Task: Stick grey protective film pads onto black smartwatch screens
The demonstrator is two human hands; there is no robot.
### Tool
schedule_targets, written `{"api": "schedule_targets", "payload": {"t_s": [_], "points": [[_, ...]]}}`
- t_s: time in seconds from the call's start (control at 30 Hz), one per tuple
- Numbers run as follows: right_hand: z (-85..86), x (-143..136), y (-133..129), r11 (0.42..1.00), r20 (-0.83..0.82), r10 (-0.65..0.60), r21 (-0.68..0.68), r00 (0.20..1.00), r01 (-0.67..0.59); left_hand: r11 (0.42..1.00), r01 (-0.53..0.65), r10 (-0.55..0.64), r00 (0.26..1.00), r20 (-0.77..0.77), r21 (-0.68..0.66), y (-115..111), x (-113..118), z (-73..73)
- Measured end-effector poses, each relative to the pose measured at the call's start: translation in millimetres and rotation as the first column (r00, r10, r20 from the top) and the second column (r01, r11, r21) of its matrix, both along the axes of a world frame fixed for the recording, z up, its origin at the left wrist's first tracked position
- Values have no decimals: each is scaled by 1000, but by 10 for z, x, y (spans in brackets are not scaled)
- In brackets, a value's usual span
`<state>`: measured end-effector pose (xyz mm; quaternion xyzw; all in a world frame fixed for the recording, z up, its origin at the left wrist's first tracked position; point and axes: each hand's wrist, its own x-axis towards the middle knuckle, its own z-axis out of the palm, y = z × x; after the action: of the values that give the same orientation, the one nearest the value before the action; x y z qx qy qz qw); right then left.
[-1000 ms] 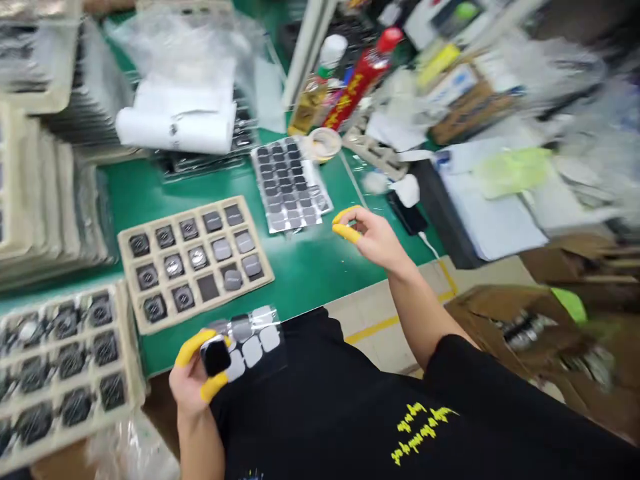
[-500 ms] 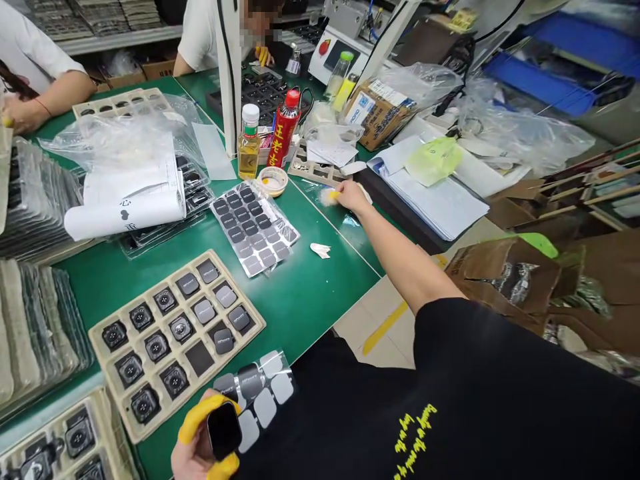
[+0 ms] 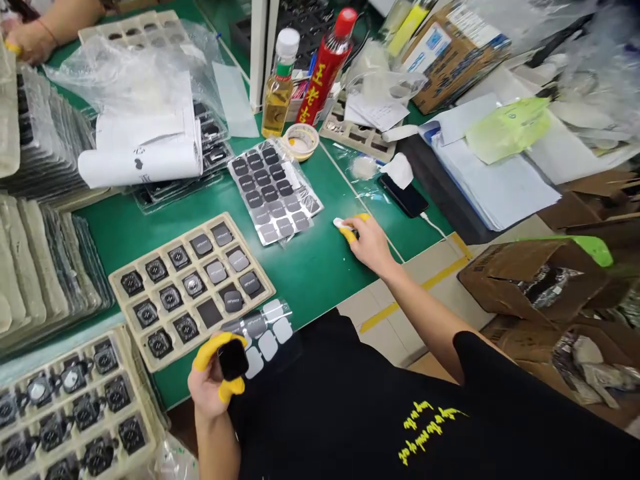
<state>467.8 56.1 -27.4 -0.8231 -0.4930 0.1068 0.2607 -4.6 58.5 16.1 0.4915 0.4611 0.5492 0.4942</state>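
Observation:
My left hand (image 3: 213,380), with yellow finger cots, grips a square smartwatch (image 3: 233,359) with its black screen facing up. A clear sheet of grey stickers (image 3: 269,343) sticks out beside the watch; whether the fingers also hold it I cannot tell. My right hand (image 3: 369,243), also in yellow finger cots, is closed on a small white piece of tissue (image 3: 340,223) just above the green table. A beige tray (image 3: 145,357) of watch bodies, some covered by dark or grey squares, lies beyond my left hand. Farther back is another sticker sheet (image 3: 275,190).
Another tray of watches (image 3: 75,413) is at lower left, with stacked trays (image 3: 50,267) behind. A tape roll (image 3: 301,141), oil-coloured bottle (image 3: 279,87) and red bottle (image 3: 327,67) stand at the back. A phone (image 3: 405,195) on a cable lies right. A co-worker's arm (image 3: 60,27) shows top left.
My right hand has come back toward me from the far clutter and closed on the white tissue. The view has shifted down, and the phone is now uncovered. The left hand still grips the watch.

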Motion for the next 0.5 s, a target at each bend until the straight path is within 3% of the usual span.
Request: {"api": "schedule_targets", "payload": {"t_s": [0.1, 0.17, 0.23, 0.27, 0.33, 0.43, 0.5], "points": [[93, -198, -24, 997, -32, 27, 72, 999, -25, 963, 258, -260, 965, 24, 79, 34, 115, 105], [303, -477, -2, 982, -76, 100, 169, 992, -86, 930, 329, -340, 940, 41, 165, 60, 151, 123], [620, -878, 0, 929, -117, 264, 297, 957, -220, 911, 356, -371, 928, 33, 209, 79, 165, 95], [797, -1099, -9, 839, -101, 464, 370, 880, -400, 910, 342, -357, 934, 23, 234, 82, 169, 73], [1124, -1522, -29, 534, -8, 804, 451, 594, -715, 904, 340, -352, 936, -2, 257, 73, 180, 37], [1406, -1957, -14, 190, 104, 962, 401, 251, -896, 893, 341, -351, 936, -22, 295, 23, 177, 34], [1453, -2092, 27, 56, 184, 975, 347, 126, -936, 890, 336, -337, 940, -50, 308, -32, 145, 60]]}}
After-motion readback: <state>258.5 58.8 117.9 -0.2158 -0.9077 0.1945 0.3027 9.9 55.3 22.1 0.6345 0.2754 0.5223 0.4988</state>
